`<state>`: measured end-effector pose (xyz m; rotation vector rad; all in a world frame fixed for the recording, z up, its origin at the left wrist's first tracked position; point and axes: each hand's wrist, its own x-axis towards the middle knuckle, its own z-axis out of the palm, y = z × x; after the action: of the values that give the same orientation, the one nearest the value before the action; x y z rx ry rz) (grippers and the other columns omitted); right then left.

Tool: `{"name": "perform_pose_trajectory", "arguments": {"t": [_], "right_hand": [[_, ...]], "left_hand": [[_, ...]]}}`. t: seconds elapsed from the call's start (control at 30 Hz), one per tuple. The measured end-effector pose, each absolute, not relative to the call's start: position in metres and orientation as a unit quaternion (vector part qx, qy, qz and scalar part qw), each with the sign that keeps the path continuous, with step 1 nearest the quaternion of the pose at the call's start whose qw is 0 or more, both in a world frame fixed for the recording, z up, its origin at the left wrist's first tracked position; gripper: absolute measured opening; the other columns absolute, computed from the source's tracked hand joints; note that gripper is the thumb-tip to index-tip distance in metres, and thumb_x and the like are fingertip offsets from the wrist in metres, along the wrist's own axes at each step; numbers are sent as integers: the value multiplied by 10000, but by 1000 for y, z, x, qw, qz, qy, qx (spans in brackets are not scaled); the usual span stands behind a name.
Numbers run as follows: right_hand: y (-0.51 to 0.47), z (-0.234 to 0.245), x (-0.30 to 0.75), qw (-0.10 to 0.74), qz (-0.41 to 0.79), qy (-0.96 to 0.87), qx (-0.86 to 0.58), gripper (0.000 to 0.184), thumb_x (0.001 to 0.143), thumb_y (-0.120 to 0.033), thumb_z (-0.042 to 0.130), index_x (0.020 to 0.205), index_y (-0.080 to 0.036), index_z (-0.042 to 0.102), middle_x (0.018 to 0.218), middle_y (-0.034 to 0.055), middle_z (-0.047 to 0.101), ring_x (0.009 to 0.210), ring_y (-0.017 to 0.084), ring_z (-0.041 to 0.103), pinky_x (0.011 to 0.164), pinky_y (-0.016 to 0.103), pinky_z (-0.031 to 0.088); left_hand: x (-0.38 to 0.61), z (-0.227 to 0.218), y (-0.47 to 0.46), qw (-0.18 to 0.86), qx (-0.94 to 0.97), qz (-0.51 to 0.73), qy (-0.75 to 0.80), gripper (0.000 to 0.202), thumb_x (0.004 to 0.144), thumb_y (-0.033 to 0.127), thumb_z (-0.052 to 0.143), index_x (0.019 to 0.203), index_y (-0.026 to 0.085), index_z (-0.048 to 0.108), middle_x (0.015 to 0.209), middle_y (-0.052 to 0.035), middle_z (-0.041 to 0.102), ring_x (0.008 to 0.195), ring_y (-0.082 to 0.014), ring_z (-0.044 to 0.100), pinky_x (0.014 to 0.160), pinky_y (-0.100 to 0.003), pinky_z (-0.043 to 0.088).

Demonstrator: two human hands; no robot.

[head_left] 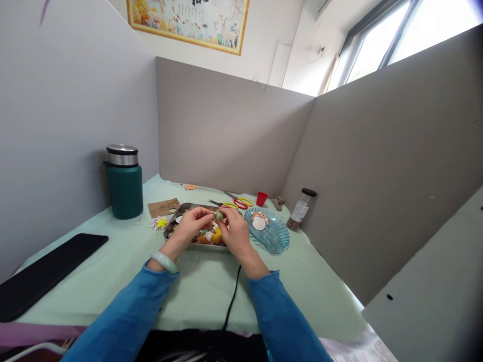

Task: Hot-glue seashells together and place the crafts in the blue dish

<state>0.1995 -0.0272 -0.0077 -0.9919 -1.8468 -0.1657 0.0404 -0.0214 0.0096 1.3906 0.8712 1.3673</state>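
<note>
Over the metal tray [211,247], a small rounded greenish-brown piece [218,215], its exact kind too small to make out, is held between my fingertips. My left hand [194,224], with a pale bangle on its wrist, pinches at its left side. From the right, my right hand [236,232] grips it with thumb and fingers closed. Below both hands the tray holds a jumble of small yellow, orange, white and dark pieces, partly hidden by my hands. Just right of my right hand is a clear blue scalloped plate [277,239] with white and orange pieces in it.
Behind the tray lie yellow-and-red-handled scissors [243,203] and a red cup [261,199]. A green flask [124,183] and a black mat [53,274] are at left, a black-lidded jar [301,210] at right. A black cable [233,296] crosses the front. Grey partitions [226,125] enclose the table.
</note>
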Motion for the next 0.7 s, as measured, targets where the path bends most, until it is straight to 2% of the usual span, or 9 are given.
{"name": "perform_pose_trajectory", "arguments": {"t": [0.2, 0.5, 0.7], "right_hand": [[-31, -4, 198, 492, -68, -770, -401, 303, 820, -211, 606, 1123, -202, 586, 1037, 85, 634, 883, 221, 593, 788, 341, 474], [-33, -3, 197, 489, -75, -779, -385, 394, 826, -341, 639, 1182, -193, 559, 1119, 115, 609, 1022, 257, 569, 858, 387, 460], [-32, -3, 197, 489, -77, -777, -388, 398, 817, -316, 645, 1187, -196, 558, 1117, 114, 605, 1032, 260, 564, 872, 398, 457]], "left_hand": [[38, 6, -15, 440, 572, 589, 363, 285, 630, 375, 742, 762, 146, 637, 606, 17, 611, 538, -118, 558, 566, -245, 451], [37, 3, -12, 389, 573, 622, 365, 281, 651, 388, 717, 772, 152, 625, 660, 8, 611, 573, -122, 554, 583, -252, 458], [36, -2, -8, 333, 610, 614, 374, 240, 683, 374, 680, 796, 164, 648, 722, -14, 646, 639, -149, 583, 600, -256, 455]]}}
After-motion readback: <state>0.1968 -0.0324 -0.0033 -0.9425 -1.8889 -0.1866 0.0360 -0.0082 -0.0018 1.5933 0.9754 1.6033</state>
